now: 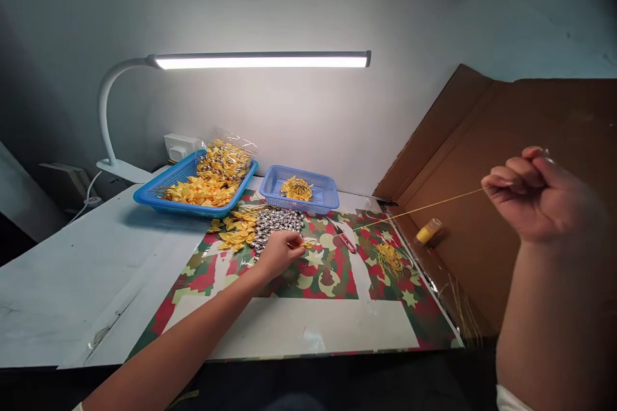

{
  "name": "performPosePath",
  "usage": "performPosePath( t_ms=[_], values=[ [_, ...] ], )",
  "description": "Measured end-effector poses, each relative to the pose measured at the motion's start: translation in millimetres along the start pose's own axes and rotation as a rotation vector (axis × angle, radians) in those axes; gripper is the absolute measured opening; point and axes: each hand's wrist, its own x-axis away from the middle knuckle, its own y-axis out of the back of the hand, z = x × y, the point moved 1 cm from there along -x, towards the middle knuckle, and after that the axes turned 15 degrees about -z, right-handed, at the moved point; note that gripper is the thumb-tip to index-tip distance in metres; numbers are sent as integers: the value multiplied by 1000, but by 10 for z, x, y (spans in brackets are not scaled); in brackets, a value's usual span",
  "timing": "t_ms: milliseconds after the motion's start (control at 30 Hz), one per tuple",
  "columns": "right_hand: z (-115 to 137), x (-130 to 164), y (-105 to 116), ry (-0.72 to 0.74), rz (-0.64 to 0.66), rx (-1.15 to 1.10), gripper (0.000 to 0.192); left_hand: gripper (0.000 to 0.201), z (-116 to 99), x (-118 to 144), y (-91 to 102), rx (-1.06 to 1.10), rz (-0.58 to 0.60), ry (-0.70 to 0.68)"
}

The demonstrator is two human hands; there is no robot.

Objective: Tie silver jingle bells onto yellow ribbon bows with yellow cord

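My left hand (282,252) reaches over the patterned sheet, its fingertips pinched on a small yellow piece (307,244) whose exact kind is too small to make out. My right hand (530,196) is raised at the far right, fingers closed on a yellow thread (429,207). The thread runs taut down and leftward toward my left hand. Beside the left hand lie a pile of shiny silver balls (276,223) and loose yellow petal-shaped pieces (238,231). Pink-handled snips (346,242) lie under the thread's line.
A blue basket (193,209) of yellow pieces and a smaller blue basket (328,196) stand behind. Thread clippings (389,259) and a yellow thread spool (428,232) lie at right, near a cardboard panel (482,128). A lit lamp (263,61) hangs above.
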Motion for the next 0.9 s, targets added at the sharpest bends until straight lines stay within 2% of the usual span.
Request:
performPosePath(
  t_ms=[67,200,433,533,633,733,833,900],
  values=[
    [109,9,-43,36,-41,76,43,8,-25,2,9,18,7,-11],
    [233,77,-172,94,-39,176,47,11,-60,15,17,57,48,-11],
    [356,296,-536,222,-13,201,47,14,-52,70,-25,130,122,60],
    [408,442,-635,237,19,226,45,15,-42,66,-16,180,117,119],
    [465,519,-531,253,111,263,44,14,-38,-27,63,249,60,203],
    [423,450,-248,328,229,153,40,17,-53,-134,172,342,-9,329],
    [157,262,30,263,143,70,36,19,-112,-75,210,428,55,494],
    [-99,133,147,120,77,158,34,17,-172,80,178,462,161,605]
  ],
)
